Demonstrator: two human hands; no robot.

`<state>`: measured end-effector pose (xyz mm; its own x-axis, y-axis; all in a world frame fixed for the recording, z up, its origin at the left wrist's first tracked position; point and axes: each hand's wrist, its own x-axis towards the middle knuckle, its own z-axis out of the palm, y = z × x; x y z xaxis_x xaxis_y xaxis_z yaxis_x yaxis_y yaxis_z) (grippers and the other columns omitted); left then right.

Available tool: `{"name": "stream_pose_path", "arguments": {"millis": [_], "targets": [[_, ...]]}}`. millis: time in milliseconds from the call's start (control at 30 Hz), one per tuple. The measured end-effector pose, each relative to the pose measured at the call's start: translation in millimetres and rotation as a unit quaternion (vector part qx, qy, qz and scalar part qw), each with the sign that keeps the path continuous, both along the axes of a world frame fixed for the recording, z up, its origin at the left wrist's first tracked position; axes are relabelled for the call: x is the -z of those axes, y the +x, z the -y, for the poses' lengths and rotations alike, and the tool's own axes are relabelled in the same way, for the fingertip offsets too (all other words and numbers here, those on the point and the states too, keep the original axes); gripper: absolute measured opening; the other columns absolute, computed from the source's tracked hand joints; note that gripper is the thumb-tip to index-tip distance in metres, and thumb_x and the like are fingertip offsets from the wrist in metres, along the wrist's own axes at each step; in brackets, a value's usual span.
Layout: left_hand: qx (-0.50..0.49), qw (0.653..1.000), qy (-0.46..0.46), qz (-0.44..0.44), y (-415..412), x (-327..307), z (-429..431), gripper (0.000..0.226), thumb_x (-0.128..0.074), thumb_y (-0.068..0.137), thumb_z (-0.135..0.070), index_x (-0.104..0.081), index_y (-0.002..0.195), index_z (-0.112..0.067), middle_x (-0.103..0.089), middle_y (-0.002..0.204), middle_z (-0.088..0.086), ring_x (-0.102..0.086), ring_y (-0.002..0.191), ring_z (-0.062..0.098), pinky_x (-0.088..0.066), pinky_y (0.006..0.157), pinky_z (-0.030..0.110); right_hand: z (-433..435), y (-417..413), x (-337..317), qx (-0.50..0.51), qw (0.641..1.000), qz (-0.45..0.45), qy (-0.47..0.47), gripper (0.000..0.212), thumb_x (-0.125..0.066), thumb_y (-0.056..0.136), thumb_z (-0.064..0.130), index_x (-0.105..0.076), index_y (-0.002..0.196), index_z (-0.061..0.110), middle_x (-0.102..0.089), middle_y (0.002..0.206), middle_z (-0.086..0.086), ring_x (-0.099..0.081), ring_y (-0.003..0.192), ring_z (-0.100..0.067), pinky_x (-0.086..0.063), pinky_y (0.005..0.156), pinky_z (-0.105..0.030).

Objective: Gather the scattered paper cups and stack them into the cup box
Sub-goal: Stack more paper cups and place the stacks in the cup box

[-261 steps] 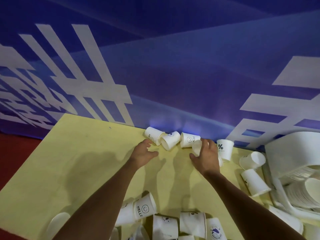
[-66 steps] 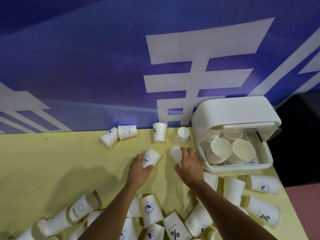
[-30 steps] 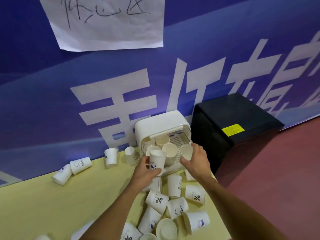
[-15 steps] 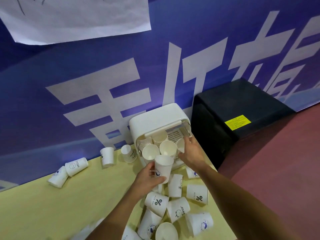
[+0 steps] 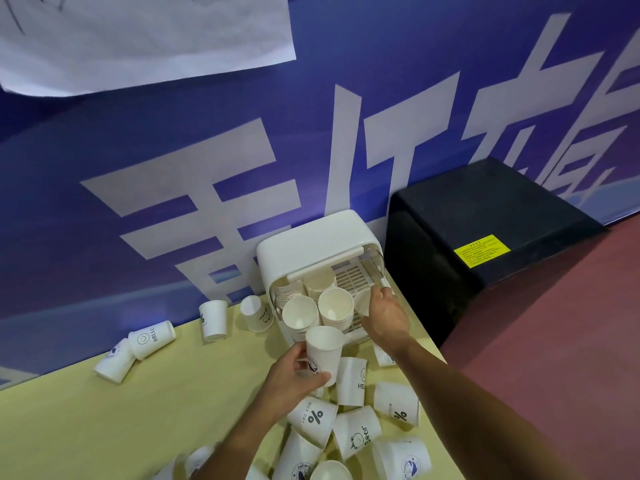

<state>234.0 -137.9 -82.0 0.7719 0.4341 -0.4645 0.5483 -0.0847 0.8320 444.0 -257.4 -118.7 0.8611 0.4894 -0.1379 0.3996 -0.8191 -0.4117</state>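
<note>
Nearest the camera, a heap of loose cups lies on the yellow surface. Most are tipped on their sides or turned over, and they show prints such as a percent sign, a bear and "HELLO". Both forearms reach over this heap.

Of the two hands, the left hand grasps an upright cup, with its fingers and thumb wrapped round the lower half. The cup's mouth faces up, just in front of the open side of the cup box.

The right hand is further forward, at the front right corner of the box. It seems to grip another cup by the wall, though the hand covers most of that cup.

The white box sits at the far right end of the surface, touching the wall. Inside it, nested stacks lean mouth-outward in two rows. The slatted floor of the box is bare at the back right.

To the left of the box, four more cups sit close to the wall. One stands upside down and the other three lie on their sides.

To the right of the surface a black cabinet with a yellow label stands on the red floor. Behind everything is a blue wall with large white characters. A paper sheet hangs at its top left.
</note>
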Motion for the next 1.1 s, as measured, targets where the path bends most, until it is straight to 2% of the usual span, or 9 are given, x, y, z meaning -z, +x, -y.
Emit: {"name": "stream_pose_path", "arguments": {"millis": [267, 400, 500, 633, 733, 833, 933, 1000, 1100], "targets": [[-0.015, 1.000, 0.006, 0.003, -1.9, -7.5, 5.0, 0.056, -0.081, 0.069, -0.033, -0.056, 0.118, -0.036, -0.069, 0.112, -0.007, -0.066, 0.100, 0.008, -0.055, 0.092, 0.038, 18.5, -32.6, -19.9, 0.016, 0.990, -0.012, 0.143, 0.054, -0.062, 0.093, 0.027, -0.044, 0.143, 0.016, -0.048, 0.145, -0.003, -0.047, 0.132, -0.023, -0.043, 0.109, -0.043], [-0.033, 0.999, 0.008, 0.003, -0.3, -7.5, 10.5, 0.060, -0.081, 0.072, -0.029, -0.054, 0.126, -0.027, -0.069, 0.112, -0.006, -0.067, 0.101, 0.011, -0.054, 0.093, 0.041, 33.1, -61.7, -38.0, 0.003, 0.972, -0.054, 0.229, 0.054, -0.058, 0.095, 0.044, -0.050, 0.140, 0.015, -0.056, 0.133, 0.002, -0.055, 0.120, -0.014, -0.048, 0.099, -0.033], [-0.044, 0.999, 0.016, 0.011, 4.7, -13.1, 19.3, 0.052, -0.080, 0.075, -0.024, -0.054, 0.121, -0.028, -0.068, 0.111, -0.007, -0.066, 0.099, 0.009, -0.054, 0.088, 0.032, 36.4, -75.8, -46.9, -0.021, 0.964, -0.103, 0.243, 0.065, -0.064, 0.086, 0.061, -0.053, 0.135, 0.020, -0.062, 0.122, 0.006, -0.059, 0.111, -0.009, -0.051, 0.094, -0.032], [-0.016, 0.999, 0.018, 0.042, 15.3, -17.1, 27.7, 0.050, -0.082, 0.073, -0.020, -0.060, 0.116, -0.032, -0.070, 0.108, -0.011, -0.066, 0.100, 0.007, -0.054, 0.091, 0.031, 35.8, -82.7, -54.4, -0.049, 0.961, -0.152, 0.227, 0.086, -0.069, 0.076, 0.070, -0.047, 0.144, 0.021, -0.059, 0.135, 0.004, -0.055, 0.119, -0.012, -0.046, 0.098, -0.027], [0.007, 0.998, 0.029, 0.050, 22.7, -18.0, 29.2, 0.055, -0.083, 0.070, -0.027, -0.059, 0.118, -0.035, -0.069, 0.110, -0.015, -0.065, 0.101, 0.004, -0.054, 0.091, 0.031, 36.3, -80.6, -56.2, -0.041, 0.961, -0.154, 0.225, 0.085, -0.072, 0.076, 0.064, -0.045, 0.146, 0.023, -0.055, 0.142, 0.002, -0.052, 0.127, -0.015, -0.043, 0.099, -0.025], [0.014, 0.998, 0.042, 0.050, 25.9, -20.4, 27.2, 0.052, -0.081, 0.075, -0.021, -0.054, 0.118, -0.033, -0.062, 0.114, -0.012, -0.060, 0.099, 0.002, -0.048, 0.082, 0.018, 38.1, -69.3, -62.8, 0.023, 0.947, -0.150, 0.282, 0.083, -0.076, 0.074, 0.057, -0.044, 0.145, 0.028, -0.056, 0.139, 0.007, -0.056, 0.119, -0.013, -0.048, 0.100, -0.032], [0.018, 0.997, 0.053, 0.045, 21.5, -13.5, 21.2, 0.049, -0.080, 0.078, -0.020, -0.053, 0.117, -0.031, -0.059, 0.116, -0.007, -0.058, 0.098, 0.003, -0.047, 0.077, 0.016, 39.5, -47.8, -73.7, 0.092, 0.934, -0.084, 0.336, 0.078, -0.077, 0.074, 0.045, -0.044, 0.142, 0.028, -0.054, 0.135, 0.010, -0.052, 0.117, -0.005, -0.046, 0.098, -0.030], [0.012, 0.998, 0.053, 0.035, 15.2, -7.2, 16.8, 0.046, -0.079, 0.079, -0.021, -0.056, 0.119, -0.025, -0.059, 0.115, -0.004, -0.059, 0.099, 0.007, -0.047, 0.073, 0.015, 37.7, -33.8, -76.6, 0.094, 0.942, -0.069, 0.316, 0.079, -0.078, 0.078, 0.034, -0.039, 0.146, 0.025, -0.046, 0.136, 0.006, -0.046, 0.113, -0.004, -0.042, 0.095, -0.026], [0.007, 0.998, 0.062, 0.021, 5.3, -0.3, 8.6, 0.043, -0.080, 0.079, -0.023, -0.060, 0.117, -0.022, -0.060, 0.112, -0.006, -0.060, 0.101, 0.013, -0.047, 0.076, 0.017, 29.9, -20.4, -70.9, 0.070, 0.960, -0.064, 0.264, 0.079, -0.078, 0.079, 0.026, -0.036, 0.145, 0.027, -0.041, 0.139, 0.002, -0.053, 0.116, -0.015, -0.051, 0.095, -0.034]]}}
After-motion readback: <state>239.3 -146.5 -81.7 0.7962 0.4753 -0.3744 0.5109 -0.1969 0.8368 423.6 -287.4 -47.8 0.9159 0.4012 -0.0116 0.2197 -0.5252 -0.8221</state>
